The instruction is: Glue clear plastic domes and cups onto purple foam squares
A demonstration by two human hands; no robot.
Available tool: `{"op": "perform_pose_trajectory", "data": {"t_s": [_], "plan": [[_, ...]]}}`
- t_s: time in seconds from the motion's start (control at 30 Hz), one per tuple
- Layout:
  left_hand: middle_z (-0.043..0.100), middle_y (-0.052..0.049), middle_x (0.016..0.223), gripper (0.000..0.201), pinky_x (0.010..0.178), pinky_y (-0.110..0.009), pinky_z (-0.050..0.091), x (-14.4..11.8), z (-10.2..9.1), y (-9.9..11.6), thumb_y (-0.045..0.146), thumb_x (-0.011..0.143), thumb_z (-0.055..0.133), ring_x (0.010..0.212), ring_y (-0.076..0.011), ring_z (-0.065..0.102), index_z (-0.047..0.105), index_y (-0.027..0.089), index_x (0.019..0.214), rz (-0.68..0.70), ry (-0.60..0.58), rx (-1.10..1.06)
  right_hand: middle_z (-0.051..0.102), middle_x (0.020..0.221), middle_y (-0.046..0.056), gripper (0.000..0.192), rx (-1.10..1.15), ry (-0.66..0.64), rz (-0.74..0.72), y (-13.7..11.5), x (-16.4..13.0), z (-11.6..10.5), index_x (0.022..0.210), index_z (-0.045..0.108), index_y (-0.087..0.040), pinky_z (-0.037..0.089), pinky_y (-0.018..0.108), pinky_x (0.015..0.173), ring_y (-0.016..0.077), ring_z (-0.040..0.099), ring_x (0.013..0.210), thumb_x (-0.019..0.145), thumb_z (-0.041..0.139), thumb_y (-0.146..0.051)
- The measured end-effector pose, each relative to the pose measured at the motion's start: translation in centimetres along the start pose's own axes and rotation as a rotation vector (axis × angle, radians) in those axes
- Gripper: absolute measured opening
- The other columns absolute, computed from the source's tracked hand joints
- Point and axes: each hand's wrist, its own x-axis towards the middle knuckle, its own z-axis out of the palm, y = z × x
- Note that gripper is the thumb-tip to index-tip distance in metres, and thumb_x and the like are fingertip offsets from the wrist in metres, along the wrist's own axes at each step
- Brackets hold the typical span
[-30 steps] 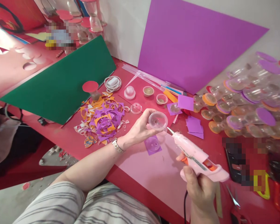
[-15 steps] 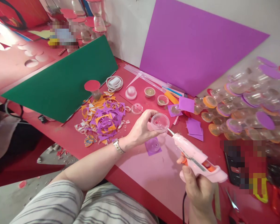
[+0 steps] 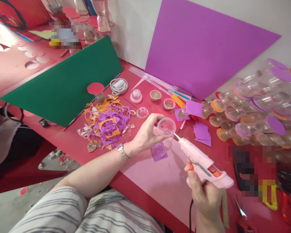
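Note:
Between the thumb and fingers of my left hand is a clear plastic dome, its round open rim tilted toward me. My right hand is wrapped round the handle of a pink glue gun, a finger at the orange trigger. The metal nozzle sits at the right edge of the dome's rim; whether it touches cannot be made out. Below the dome, a purple square with a clear dome piece on it lies on the pink sheet.
Purple and orange paper scraps are heaped at left, before a leaning green board. Small sand-filled cups stand behind my left hand. Purple squares lie right of it. Hourglass-like plastic pieces are stacked at far right, above scissors.
The glue gun and my right hand have shifted very slightly left, with the nozzle still along the dome's rim. My left hand and the dome stay almost in place.

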Motion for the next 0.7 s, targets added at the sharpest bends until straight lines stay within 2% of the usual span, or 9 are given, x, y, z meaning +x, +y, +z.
{"op": "perform_pose_trajectory", "data": {"t_s": [0.17, 0.3, 0.57, 0.7], "plan": [[0.060, -0.007, 0.103, 0.048, 0.086, -0.035, 0.050, 0.11, -0.02, -0.28, 0.054, 0.080, 0.072, 0.093, -0.0208, 0.059, 0.050, 0.020, 0.108, 0.027, 0.007, 0.033, 0.071, 0.066, 0.003, 0.021, -0.010, -0.026, -0.036, -0.64, 0.52, 0.02, 0.082, 0.068, -0.021, 0.058, 0.025, 0.054, 0.0176, 0.069, 0.057, 0.094, 0.058, -0.036], [0.060, -0.007, 0.102, 0.047, 0.085, -0.035, 0.050, 0.16, -0.08, -0.25, 0.051, 0.081, 0.072, 0.090, -0.0195, 0.058, 0.051, 0.019, 0.109, 0.032, 0.010, 0.063, 0.069, 0.062, 0.003, 0.022, -0.007, -0.036, -0.004, -0.84, 0.69, 0.04, 0.082, 0.068, -0.020, 0.054, 0.024, 0.049, 0.0167, 0.066, 0.052, 0.094, 0.058, -0.036], [0.058, -0.006, 0.100, 0.043, 0.083, -0.033, 0.050, 0.19, -0.08, -0.11, 0.046, 0.083, 0.071, 0.088, -0.0176, 0.056, 0.050, 0.019, 0.109, 0.063, 0.006, 0.085, 0.072, 0.071, 0.004, 0.021, 0.044, -0.021, 0.022, -0.62, 0.70, 0.14, 0.088, 0.069, -0.020, 0.057, 0.028, 0.057, 0.0187, 0.069, 0.064, 0.093, 0.058, -0.037], [0.057, -0.005, 0.099, 0.043, 0.082, -0.033, 0.049, 0.18, -0.08, 0.07, 0.049, 0.083, 0.070, 0.087, -0.0178, 0.056, 0.049, 0.020, 0.108, 0.043, -0.002, 0.087, 0.071, 0.071, 0.004, 0.024, 0.040, -0.026, 0.035, -0.95, 0.99, 0.08, 0.085, 0.067, -0.020, 0.056, 0.027, 0.053, 0.0178, 0.068, 0.061, 0.093, 0.057, -0.039]]}}
